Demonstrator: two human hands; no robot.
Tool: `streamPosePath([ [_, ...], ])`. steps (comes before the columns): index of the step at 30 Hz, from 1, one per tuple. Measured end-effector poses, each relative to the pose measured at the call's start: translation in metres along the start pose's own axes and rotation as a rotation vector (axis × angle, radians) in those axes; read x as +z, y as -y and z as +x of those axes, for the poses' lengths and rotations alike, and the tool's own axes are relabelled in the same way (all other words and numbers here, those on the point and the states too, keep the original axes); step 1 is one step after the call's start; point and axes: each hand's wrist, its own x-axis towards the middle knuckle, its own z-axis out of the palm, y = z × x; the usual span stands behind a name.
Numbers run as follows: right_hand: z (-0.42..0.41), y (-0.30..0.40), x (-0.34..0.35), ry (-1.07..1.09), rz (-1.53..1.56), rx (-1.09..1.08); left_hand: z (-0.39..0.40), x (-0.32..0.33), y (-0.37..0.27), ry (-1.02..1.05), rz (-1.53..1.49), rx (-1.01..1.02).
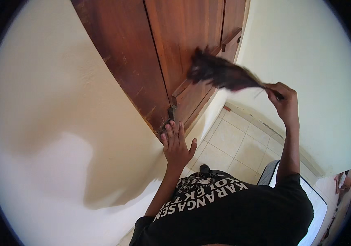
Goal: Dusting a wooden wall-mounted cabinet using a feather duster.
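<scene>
My right hand [287,103] grips the thin handle of a feather duster [224,72]. Its dark brown feathers are blurred and stretch leftward in front of reddish-brown wooden panels [126,58], probably shutters or a door. Whether the feathers touch the wood, I cannot tell. My left hand [178,147] holds nothing; its fingers are extended and its thumb stands apart. Those fingertips are at the lower corner of the wood, just below a dark metal latch [171,112]. A wooden ledge strip [190,87] crosses the panel behind the duster, partly hidden by the feathers.
Cream walls flank the wood, with a shadowed wall [49,83] on the left and another wall [298,52] on the right. Below are beige floor tiles [229,135]. A mattress [316,200] lies beside my body. Unclear reddish-brown items [344,184] appear near the right rim.
</scene>
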Motion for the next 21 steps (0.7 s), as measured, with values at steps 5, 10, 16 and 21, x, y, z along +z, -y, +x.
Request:
streamPosePath([
  [5, 0.002, -0.008, 0.000, -0.013, 0.074, -0.032, 0.001, 0.001, 0.000, -0.009, 0.011, 0.005],
  [10, 0.006, -0.007, -0.001, -0.030, -0.063, 0.017, 0.001, 0.000, -0.001, 0.004, 0.037, -0.004],
  [16, 0.011, -0.007, 0.000, -0.046, -0.060, 0.005, -0.002, 0.001, -0.001, -0.006, 0.050, 0.000],
  [21, 0.010, -0.020, -0.002, 0.004, 0.046, -0.010, -0.002, 0.003, -0.001, -0.010, 0.113, 0.014],
])
